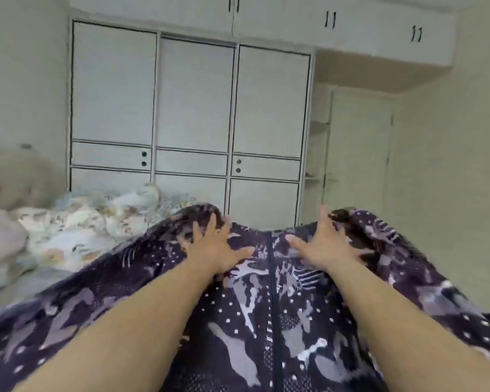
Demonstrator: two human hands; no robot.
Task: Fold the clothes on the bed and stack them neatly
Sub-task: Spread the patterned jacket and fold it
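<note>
Both hands lie flat, fingers spread wide and straight, pressing on the dark purple, grey-and-white patterned zip-front garment [266, 306]. Neither hand grips or pinches cloth; contact is palm and finger pads only.

The left hand [215, 250] rests just left of the dark centre zip [272, 278]. The right hand [320, 247] rests just right of it. The zip runs between the two hands, from the near edge of the frame away toward the garment's far edge, and marks the garment's long axis. Both hands sit near that far edge, at about equal reach; neither is clearly nearer to it.

Outward from the hands, the cloth rises into a rumpled fold beyond each set of fingertips, one on the left and one on the right. Further to each side, the garment spreads wide and falls away below the forearms. It is open and unfolded, lying on the bed [12, 284].

Judgement: the step in hand is smoothing the garment flat before the first fold. Since the long axis runs directly away from the person, a lengthwise fold would bring one side across the zip line.

Left of the left hand lies a crumpled pale floral bedcover [77, 222]. Beyond the far edge stands a white panelled wardrobe [193, 108].
</note>
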